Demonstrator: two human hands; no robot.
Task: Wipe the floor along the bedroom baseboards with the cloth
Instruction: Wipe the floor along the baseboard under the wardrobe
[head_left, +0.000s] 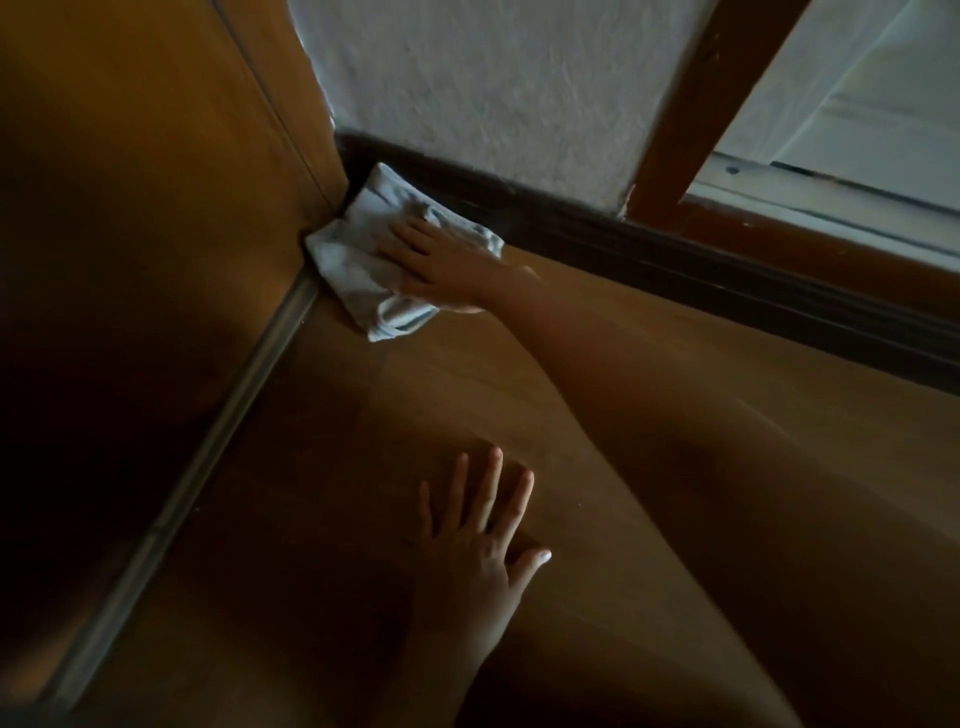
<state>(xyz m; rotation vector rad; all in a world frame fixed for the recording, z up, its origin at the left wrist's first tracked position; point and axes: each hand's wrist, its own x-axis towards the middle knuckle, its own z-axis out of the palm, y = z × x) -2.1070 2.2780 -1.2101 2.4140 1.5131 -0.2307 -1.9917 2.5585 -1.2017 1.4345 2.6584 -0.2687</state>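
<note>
Right grip (441, 262) flat, fingers straight, pressing the cloth (374, 265) onto the floor (649, 415) in the corner, baseboard (597, 228) just beyond the fingertips. Left grip (475, 540) splayed on floor, bracing, holding nothing. Mid-wipe. Next: likely drag cloth along baseboard, keeping its edge tight to it.

There is a single view, from a camera worn on the person's head; it looks forward and steeply down at the floor (649, 415) from close above, tilted so the room's lines run on a slant; it faces a corner where the dark baseboard (675, 249) meets a wooden panel (156, 182) on the left; the wall (467, 93) fills the top, a window frame (691, 104) the upper right; both arms reach in from the lower right; no second view shares the scene.
</note>
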